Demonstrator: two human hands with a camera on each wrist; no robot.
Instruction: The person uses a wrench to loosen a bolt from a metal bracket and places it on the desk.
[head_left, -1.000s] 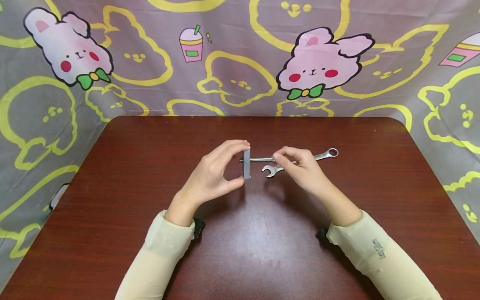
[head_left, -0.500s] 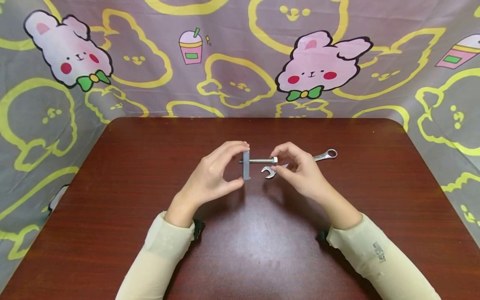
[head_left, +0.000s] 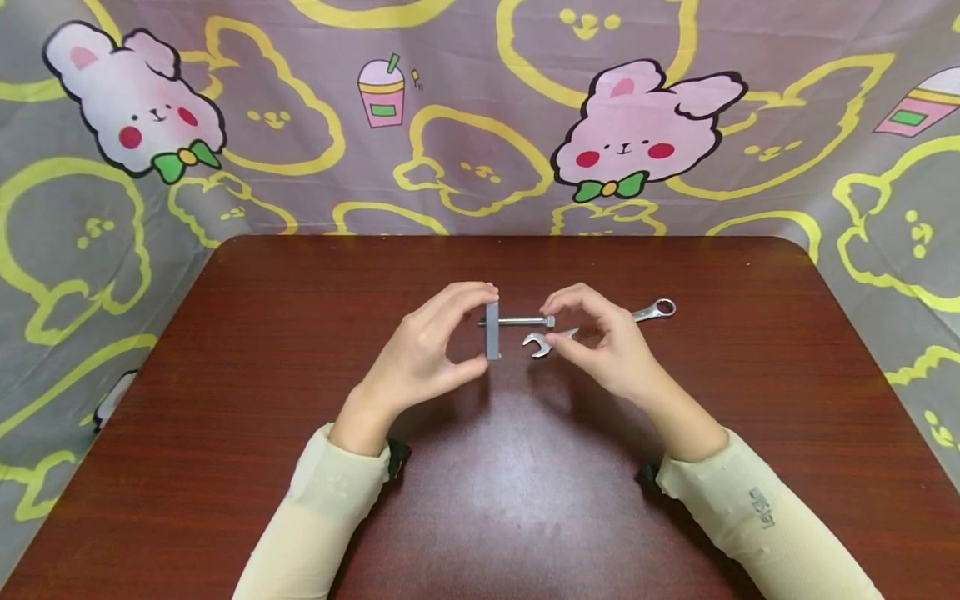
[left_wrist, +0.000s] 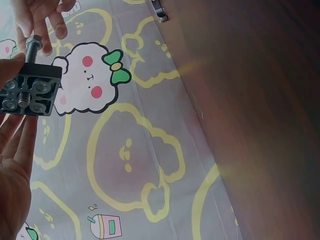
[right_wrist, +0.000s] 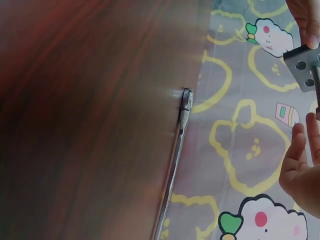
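Observation:
My left hand [head_left: 423,346] holds a grey square plate [head_left: 492,332] upright above the table, fingertips on its top edge and thumb at the bottom. In the left wrist view the plate [left_wrist: 31,90] shows several round recesses, and a threaded bolt end [left_wrist: 23,99] pokes through its middle. The long bolt [head_left: 521,321] extends right from the plate, with its hex head outermost. My right hand [head_left: 600,333] is at that head, a fingertip close against it and the thumb apart below. Contact there cannot be told. Beneath the right hand lies a combination wrench [head_left: 654,310], its middle hidden.
The brown wooden table [head_left: 480,500] has rounded far corners. A patterned cloth [head_left: 465,108] hangs behind it and along both sides. The wrench's open end [head_left: 536,343] points left, below the bolt in the head view.
A second ago my right thumb and finger pinched the bolt head; they have since spread, leaving the head visible between them. My left hand and the plate stay put.

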